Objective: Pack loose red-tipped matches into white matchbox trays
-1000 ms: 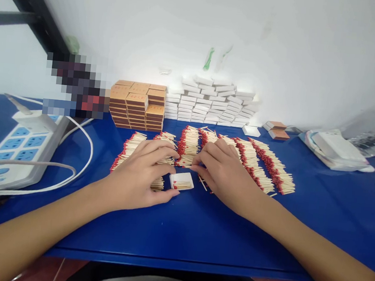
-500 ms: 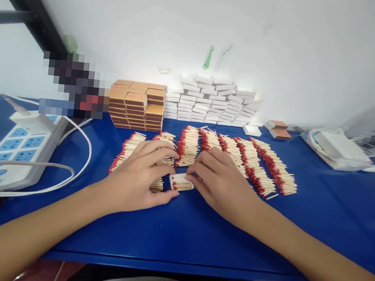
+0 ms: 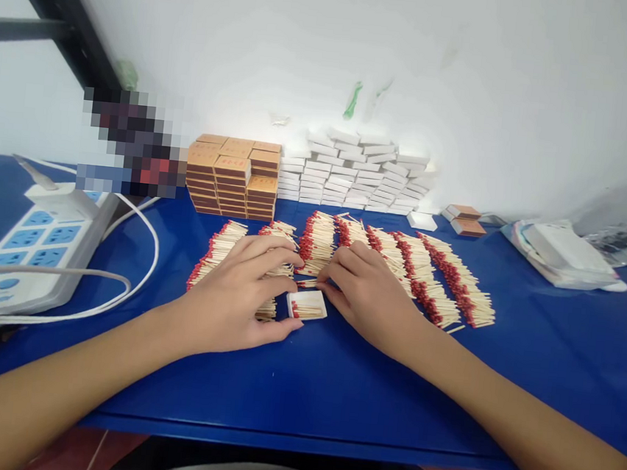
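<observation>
A small white tray [image 3: 307, 305] with several red-tipped matches in it lies on the blue table between my hands. My left hand [image 3: 247, 288] is around the tray's left end, thumb and index finger apart, with matches under its palm. Just behind the tray, a few matches [image 3: 307, 283] lie at the fingertips of my right hand [image 3: 367, 284], whose thumb and fingers are pinched together on them. Rows of matches [image 3: 317, 243] with red heads to the left spread behind and beside both hands.
Orange matchboxes [image 3: 233, 175] are stacked at the back left, beside a pile of white trays [image 3: 347, 172]. Two more matchboxes [image 3: 465, 221] sit at the right, near a white packet [image 3: 564, 252]. A power strip [image 3: 35, 245] with looping white cables occupies the left side.
My right hand has let go of the tray and moved slightly back, to matches behind it. The tray now shows fully, and my left hand has barely moved.
</observation>
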Demonstrator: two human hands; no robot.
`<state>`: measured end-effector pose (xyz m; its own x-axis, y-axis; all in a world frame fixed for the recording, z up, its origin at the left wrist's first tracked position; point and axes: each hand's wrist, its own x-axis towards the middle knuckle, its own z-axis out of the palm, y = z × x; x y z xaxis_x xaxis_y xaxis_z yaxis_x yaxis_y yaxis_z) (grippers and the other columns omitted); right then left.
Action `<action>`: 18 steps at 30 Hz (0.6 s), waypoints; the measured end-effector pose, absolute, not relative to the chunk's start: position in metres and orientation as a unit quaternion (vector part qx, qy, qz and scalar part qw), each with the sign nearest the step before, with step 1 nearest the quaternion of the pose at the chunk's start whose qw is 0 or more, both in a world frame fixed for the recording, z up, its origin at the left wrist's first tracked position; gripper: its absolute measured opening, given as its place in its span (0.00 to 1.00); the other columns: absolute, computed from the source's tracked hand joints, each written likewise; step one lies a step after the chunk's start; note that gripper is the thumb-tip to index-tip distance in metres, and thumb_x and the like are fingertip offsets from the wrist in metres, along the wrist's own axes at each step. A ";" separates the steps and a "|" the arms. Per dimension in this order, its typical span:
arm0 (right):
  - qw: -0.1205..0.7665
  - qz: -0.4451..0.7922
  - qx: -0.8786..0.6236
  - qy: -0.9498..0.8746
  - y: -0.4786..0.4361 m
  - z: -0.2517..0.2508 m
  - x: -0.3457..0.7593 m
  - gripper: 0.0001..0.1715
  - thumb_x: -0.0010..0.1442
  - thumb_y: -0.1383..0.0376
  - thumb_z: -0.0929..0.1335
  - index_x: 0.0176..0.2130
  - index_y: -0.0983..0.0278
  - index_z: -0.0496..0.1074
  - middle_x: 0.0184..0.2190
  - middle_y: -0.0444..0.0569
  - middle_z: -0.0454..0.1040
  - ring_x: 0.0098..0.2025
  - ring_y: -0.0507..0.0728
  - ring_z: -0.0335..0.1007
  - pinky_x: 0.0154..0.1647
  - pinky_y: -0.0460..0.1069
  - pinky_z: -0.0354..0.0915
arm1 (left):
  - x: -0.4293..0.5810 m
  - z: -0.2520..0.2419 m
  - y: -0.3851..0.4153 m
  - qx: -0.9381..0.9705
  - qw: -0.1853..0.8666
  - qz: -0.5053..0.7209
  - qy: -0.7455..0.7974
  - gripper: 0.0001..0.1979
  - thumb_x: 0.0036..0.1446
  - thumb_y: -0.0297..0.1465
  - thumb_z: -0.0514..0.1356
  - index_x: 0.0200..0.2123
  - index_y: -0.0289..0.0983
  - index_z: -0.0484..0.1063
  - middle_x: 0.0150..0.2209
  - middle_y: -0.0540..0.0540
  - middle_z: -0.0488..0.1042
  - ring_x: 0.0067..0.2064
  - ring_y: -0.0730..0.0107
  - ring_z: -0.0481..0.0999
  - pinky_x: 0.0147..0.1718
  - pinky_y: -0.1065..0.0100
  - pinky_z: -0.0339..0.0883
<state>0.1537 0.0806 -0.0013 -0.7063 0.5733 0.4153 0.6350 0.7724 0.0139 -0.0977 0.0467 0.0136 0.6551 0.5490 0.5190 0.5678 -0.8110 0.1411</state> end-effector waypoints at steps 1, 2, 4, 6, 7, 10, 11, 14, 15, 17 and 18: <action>0.188 -0.080 -0.329 -0.922 0.081 -0.001 0.154 0.12 0.75 0.68 0.66 0.40 0.66 0.78 0.37 0.55 0.75 0.42 0.61 0.64 0.46 0.56 0.63 | -0.098 0.013 0.046 -0.910 0.017 -0.281 -0.306 0.12 0.63 0.39 0.69 0.43 0.38 0.79 0.56 0.38 0.78 0.64 0.48 0.72 0.63 0.46 0.68; 0.179 -0.084 -0.329 -0.923 0.081 -0.001 0.154 0.13 0.75 0.68 0.65 0.40 0.67 0.77 0.38 0.55 0.75 0.43 0.61 0.64 0.47 0.56 0.64 | -0.098 0.013 0.046 -0.909 0.017 -0.282 -0.305 0.12 0.63 0.39 0.69 0.43 0.38 0.79 0.56 0.38 0.78 0.64 0.49 0.72 0.63 0.46 0.68; 0.165 -0.095 -0.330 -0.925 0.080 0.000 0.154 0.13 0.75 0.68 0.65 0.40 0.67 0.77 0.38 0.56 0.75 0.43 0.62 0.65 0.47 0.56 0.64 | -0.099 0.013 0.046 -0.910 0.015 -0.282 -0.305 0.12 0.63 0.39 0.69 0.43 0.38 0.79 0.56 0.38 0.78 0.64 0.49 0.73 0.63 0.47 0.68; 0.161 -0.104 -0.331 -0.924 0.080 0.000 0.155 0.13 0.75 0.68 0.65 0.40 0.67 0.77 0.38 0.56 0.75 0.43 0.62 0.66 0.48 0.57 0.64 | -0.099 0.013 0.047 -0.910 0.014 -0.279 -0.306 0.12 0.63 0.40 0.69 0.43 0.38 0.79 0.56 0.39 0.78 0.63 0.49 0.73 0.63 0.47 0.68; 0.160 -0.104 -0.331 -0.924 0.080 0.000 0.155 0.12 0.75 0.68 0.65 0.39 0.67 0.76 0.38 0.56 0.75 0.44 0.63 0.66 0.48 0.57 0.64 | -0.099 0.013 0.047 -0.910 0.013 -0.278 -0.306 0.12 0.63 0.40 0.69 0.43 0.38 0.79 0.56 0.38 0.78 0.63 0.49 0.73 0.62 0.47 0.68; 0.161 -0.090 -0.333 -0.925 0.079 0.001 0.157 0.12 0.75 0.68 0.65 0.40 0.67 0.76 0.39 0.57 0.75 0.45 0.63 0.66 0.49 0.57 0.65 | -0.098 0.013 0.047 -0.911 0.013 -0.275 -0.305 0.12 0.63 0.40 0.69 0.43 0.38 0.79 0.56 0.38 0.78 0.63 0.48 0.73 0.62 0.46 0.68; 0.162 -0.085 -0.333 -0.925 0.079 0.002 0.157 0.11 0.75 0.69 0.65 0.40 0.67 0.76 0.39 0.57 0.75 0.45 0.63 0.66 0.49 0.58 0.65 | -0.098 0.013 0.047 -0.911 0.012 -0.275 -0.306 0.12 0.63 0.39 0.69 0.43 0.37 0.79 0.56 0.38 0.78 0.63 0.48 0.73 0.62 0.46 0.68; 0.168 -0.075 -0.331 -0.926 0.078 0.003 0.158 0.11 0.74 0.68 0.65 0.40 0.67 0.76 0.39 0.56 0.75 0.44 0.63 0.67 0.48 0.57 0.65 | -0.098 0.013 0.047 -0.911 0.009 -0.274 -0.308 0.12 0.63 0.39 0.69 0.43 0.37 0.79 0.55 0.38 0.78 0.63 0.48 0.73 0.62 0.46 0.68; 0.168 -0.072 -0.330 -0.926 0.078 0.003 0.159 0.11 0.74 0.69 0.65 0.40 0.67 0.76 0.39 0.56 0.75 0.44 0.62 0.67 0.47 0.57 0.65 | -0.099 0.013 0.047 -0.911 0.008 -0.274 -0.308 0.12 0.63 0.39 0.69 0.43 0.37 0.79 0.55 0.38 0.78 0.63 0.48 0.73 0.63 0.46 0.68; 0.167 -0.069 -0.328 -0.927 0.078 0.004 0.159 0.12 0.74 0.69 0.65 0.39 0.66 0.76 0.39 0.55 0.75 0.44 0.62 0.67 0.47 0.57 0.65 | -0.099 0.013 0.047 -0.911 0.007 -0.275 -0.306 0.12 0.64 0.39 0.69 0.43 0.37 0.79 0.55 0.38 0.78 0.63 0.49 0.73 0.62 0.47 0.68; 0.166 -0.071 -0.326 -0.928 0.078 0.004 0.158 0.12 0.74 0.69 0.65 0.39 0.67 0.76 0.38 0.56 0.75 0.43 0.62 0.67 0.48 0.57 0.65 | -0.099 0.013 0.047 -0.911 0.008 -0.276 -0.305 0.12 0.64 0.39 0.69 0.43 0.37 0.79 0.55 0.38 0.78 0.63 0.49 0.73 0.62 0.47 0.68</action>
